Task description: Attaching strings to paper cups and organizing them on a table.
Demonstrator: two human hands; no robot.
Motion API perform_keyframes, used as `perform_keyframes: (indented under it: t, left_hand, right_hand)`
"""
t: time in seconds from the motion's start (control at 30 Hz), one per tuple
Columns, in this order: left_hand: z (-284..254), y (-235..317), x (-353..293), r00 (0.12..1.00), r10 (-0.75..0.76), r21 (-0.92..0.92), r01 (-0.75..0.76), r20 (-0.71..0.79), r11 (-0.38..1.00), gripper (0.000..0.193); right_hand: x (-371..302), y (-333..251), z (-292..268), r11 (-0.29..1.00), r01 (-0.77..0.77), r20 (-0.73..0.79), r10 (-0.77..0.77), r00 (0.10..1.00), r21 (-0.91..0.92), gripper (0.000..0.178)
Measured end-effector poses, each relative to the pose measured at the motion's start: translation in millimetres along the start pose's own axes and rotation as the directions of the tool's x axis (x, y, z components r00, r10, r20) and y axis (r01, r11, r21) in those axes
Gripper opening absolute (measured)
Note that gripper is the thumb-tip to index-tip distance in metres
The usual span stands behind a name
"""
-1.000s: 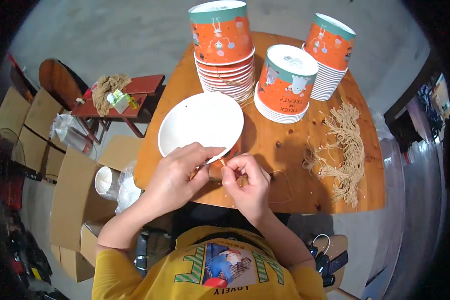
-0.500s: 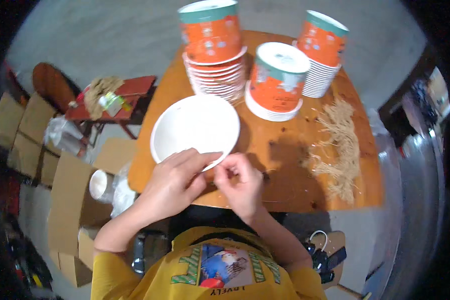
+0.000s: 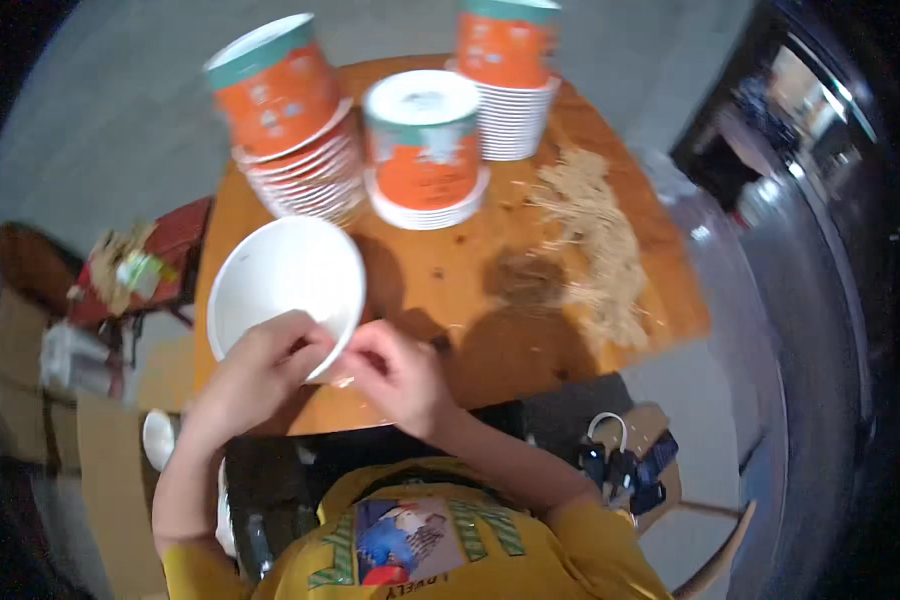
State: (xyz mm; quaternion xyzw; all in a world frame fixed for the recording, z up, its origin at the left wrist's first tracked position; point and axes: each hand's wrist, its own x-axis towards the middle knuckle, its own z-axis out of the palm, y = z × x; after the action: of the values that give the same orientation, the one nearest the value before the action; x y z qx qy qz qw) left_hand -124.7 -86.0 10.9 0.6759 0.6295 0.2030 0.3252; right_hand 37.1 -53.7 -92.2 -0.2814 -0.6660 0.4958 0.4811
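Note:
A wide white paper tub (image 3: 288, 275) sits at the table's near left, its mouth facing me. My left hand (image 3: 260, 372) is closed on its near rim, the thumb and fingers on either side of the wall. My right hand (image 3: 398, 380) is against the rim's right side with thumb and index finger pinched. Something small and pale shows below those fingertips, too small and blurred to name. To the right lies a bundle of tan twine strands (image 3: 600, 250), apart from both hands.
Upside-down stacks of orange and green paper tubs stand at the back: a left stack (image 3: 285, 110), a middle stack (image 3: 425, 165) and a right stack (image 3: 510, 60). The wooden table (image 3: 440, 330) has scattered fibre bits. Left are a red bench (image 3: 180, 240) and a cardboard box (image 3: 110, 460).
The view has turned to the right, so the table and stacks sit further left in the picture. Both hands stay at the tub's rim, the right one still pinched.

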Motion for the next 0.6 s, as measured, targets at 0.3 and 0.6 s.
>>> perform_keyframes:
  t: [0.3, 0.6]
  left_hand:
    - [2, -11, 6, 0.999, 0.051, 0.036, -0.051, -0.017, 0.998, 0.023]
    - [-2, -17, 8, 0.958, 0.219, 0.089, -0.205, -0.185, 0.975, 0.017]
  right_hand:
    - [3, -4, -6, 0.971, -0.236, 0.124, 0.23, 0.965, 0.036, 0.012]
    - [1, 2, -13, 0.992, -0.106, -0.049, 0.109, 0.993, 0.066, 0.011]
